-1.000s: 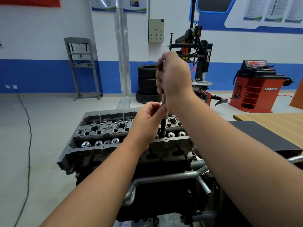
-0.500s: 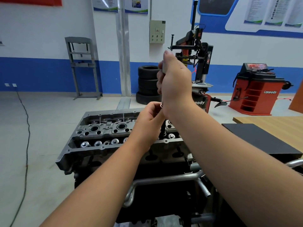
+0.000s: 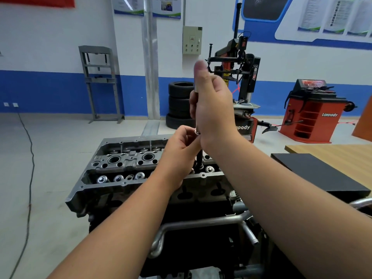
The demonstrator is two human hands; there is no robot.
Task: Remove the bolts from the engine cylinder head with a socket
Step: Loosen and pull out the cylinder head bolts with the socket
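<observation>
A grey engine cylinder head (image 3: 124,162) sits on a dark engine block in the middle of the view. A long socket tool stands upright over its right part; a dark shaft (image 3: 199,158) shows below my hands, but whether it is the tool or a bolt is unclear. My right hand (image 3: 213,109) grips the tool's upper end, thumb raised along it. My left hand (image 3: 181,152) pinches the shaft at a small metal ring (image 3: 197,132) just under my right hand. Where the shaft meets the head is hidden behind my left hand.
A black mat (image 3: 318,174) lies on a wooden table (image 3: 342,152) to the right. Metal pipes (image 3: 201,222) run along the block's front. Behind stand stacked tyres (image 3: 179,97), a tyre changer (image 3: 241,73), a red wheel balancer (image 3: 314,111) and a grey press frame (image 3: 100,83).
My right hand has risen slightly on the tool and its thumb has lifted upward. My left hand keeps its pinch on the shaft. The view has shifted a little.
</observation>
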